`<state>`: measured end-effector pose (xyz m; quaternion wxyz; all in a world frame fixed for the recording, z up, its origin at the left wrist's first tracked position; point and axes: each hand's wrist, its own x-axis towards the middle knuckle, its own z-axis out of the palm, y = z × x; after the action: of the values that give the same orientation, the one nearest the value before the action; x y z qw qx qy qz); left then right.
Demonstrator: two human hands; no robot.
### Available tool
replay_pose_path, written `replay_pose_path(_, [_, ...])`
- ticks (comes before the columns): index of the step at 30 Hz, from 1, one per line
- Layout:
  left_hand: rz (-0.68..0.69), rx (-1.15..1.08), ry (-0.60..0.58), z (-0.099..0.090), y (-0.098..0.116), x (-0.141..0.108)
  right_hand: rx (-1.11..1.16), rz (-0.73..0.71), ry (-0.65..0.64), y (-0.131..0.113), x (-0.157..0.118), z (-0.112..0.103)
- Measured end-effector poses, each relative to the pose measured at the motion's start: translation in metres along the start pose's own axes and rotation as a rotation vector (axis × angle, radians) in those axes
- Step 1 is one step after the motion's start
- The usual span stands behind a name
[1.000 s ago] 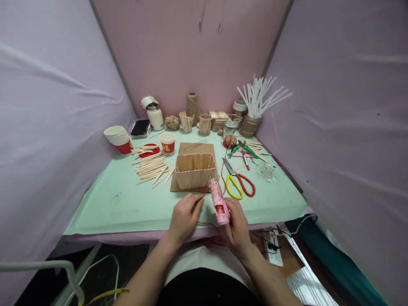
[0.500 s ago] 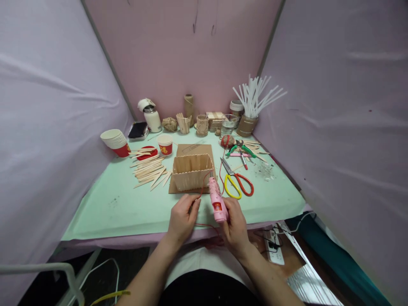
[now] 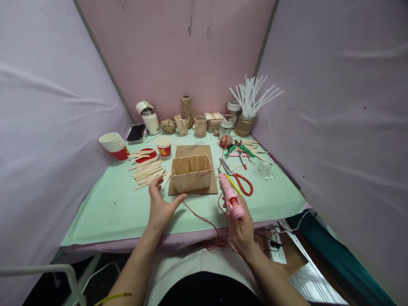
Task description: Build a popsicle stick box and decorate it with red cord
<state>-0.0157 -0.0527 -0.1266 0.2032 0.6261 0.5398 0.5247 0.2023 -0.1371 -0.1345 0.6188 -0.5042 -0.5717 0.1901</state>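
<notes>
A box of wooden sticks (image 3: 191, 182) stands on a brown cardboard sheet (image 3: 214, 187). Red string (image 3: 204, 219) runs from the box's upper right corner across its front, past my left thumb and down over the table's front edge. My left hand (image 3: 162, 208) is open at the box's lower left, thumb and fingers spread. My right hand (image 3: 241, 227) is wrapped round a pink glue gun (image 3: 231, 195), whose tip points up and away, right of the box. Scissors (image 3: 245, 183) with red and yellow handles lie partly behind the gun.
Loose wooden sticks (image 3: 148, 172) and a red-and-white paper cup (image 3: 163, 147) are left of the box. Stacked cups (image 3: 114, 145) stand farther left. Green-handled pliers (image 3: 239, 148) lie at the right, before a jar of white sticks (image 3: 245, 126). A power strip (image 3: 276, 246) is below the table's right side.
My left hand has moved left and opened from its pinch on the string. The glue gun in my right hand has moved right, away from the box's corner. The string now crosses the box's front.
</notes>
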Motion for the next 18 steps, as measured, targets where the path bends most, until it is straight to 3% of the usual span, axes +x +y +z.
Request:
replay_pose_path(4, [-0.066,-0.274,-0.361,-0.004,-0.009,0.043,0.221,0.263,0.105,0.002,0.019,0.005])
replay_pose_path(7, [-0.047,-0.378,-0.485,-0.001,-0.005,0.065,0.358,0.3,0.194,0.005,0.041,0.015])
replay_pose_path(12, [-0.095,-0.401,-0.5,0.006,0.009,0.071,0.596,0.348,0.236,0.011,0.068,0.04])
replay_pose_path(18, [-0.225,-0.452,-0.367,0.011,0.028,0.057,0.644,0.37,0.248,-0.004,0.069,0.045])
